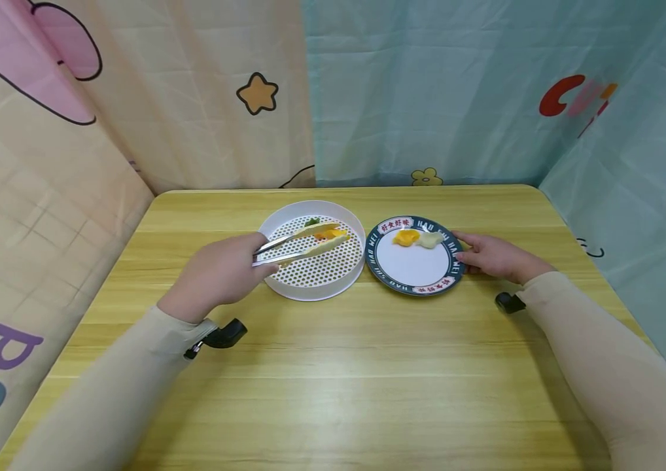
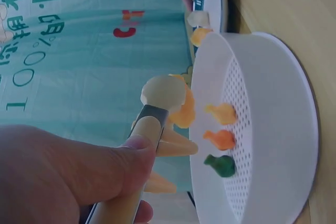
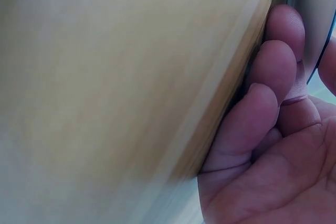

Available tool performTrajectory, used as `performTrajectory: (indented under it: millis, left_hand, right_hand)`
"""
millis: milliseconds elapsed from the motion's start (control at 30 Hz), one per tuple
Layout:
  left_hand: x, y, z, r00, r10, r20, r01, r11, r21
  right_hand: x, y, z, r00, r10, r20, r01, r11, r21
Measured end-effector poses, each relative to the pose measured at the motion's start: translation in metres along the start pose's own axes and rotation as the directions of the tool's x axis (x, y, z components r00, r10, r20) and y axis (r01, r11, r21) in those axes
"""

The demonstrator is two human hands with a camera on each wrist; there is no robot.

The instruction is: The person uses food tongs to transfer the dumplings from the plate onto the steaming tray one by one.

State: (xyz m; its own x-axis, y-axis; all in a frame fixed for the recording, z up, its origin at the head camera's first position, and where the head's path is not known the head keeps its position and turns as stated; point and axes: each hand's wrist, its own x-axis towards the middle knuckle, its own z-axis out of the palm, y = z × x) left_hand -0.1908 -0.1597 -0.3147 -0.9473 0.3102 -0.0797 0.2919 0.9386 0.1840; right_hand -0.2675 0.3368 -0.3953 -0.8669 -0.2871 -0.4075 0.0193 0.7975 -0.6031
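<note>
My left hand grips metal tongs with cream tips, held over a white round steamer basket with a perforated base. In the left wrist view, a yellow-orange dumpling-like piece shows right behind the near tong tip, partly hidden by it. Inside the basket lie a yellow piece, an orange piece and a green piece. My right hand holds the right rim of a dark-edged plate, thumb on top and fingers curled beneath. A yellow dumpling and a white dumpling sit on it.
Basket and plate stand side by side, rims close together, toward the back of a wooden table. Printed curtains hang behind the table's back edge and along both sides. Each wrist carries a small black camera.
</note>
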Motion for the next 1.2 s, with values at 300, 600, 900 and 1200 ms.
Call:
performTrajectory:
  millis: [300,600,900,1200]
  left_hand:
    - [-0.006,-0.03,0.003,0.998,-0.051,0.048,0.051,0.999,0.007]
    - [0.0,-0.039,0.003,0.994,-0.07,0.09,0.067,0.997,0.038]
    - [0.005,-0.041,0.003,0.992,-0.076,0.104,0.067,0.994,0.085]
    - [0.005,-0.042,0.002,0.99,-0.086,0.112,0.077,0.994,0.082]
  right_hand:
    - [0.002,0.001,0.001,1.0,-0.006,0.0,0.006,1.0,0.016]
    - [0.003,0.003,0.0,1.0,0.013,0.002,-0.013,1.0,0.009]
    - [0.004,0.004,-0.001,1.0,0.017,0.005,-0.017,1.0,0.002]
    - [0.003,0.003,-0.001,1.0,0.018,0.004,-0.018,1.0,0.013]
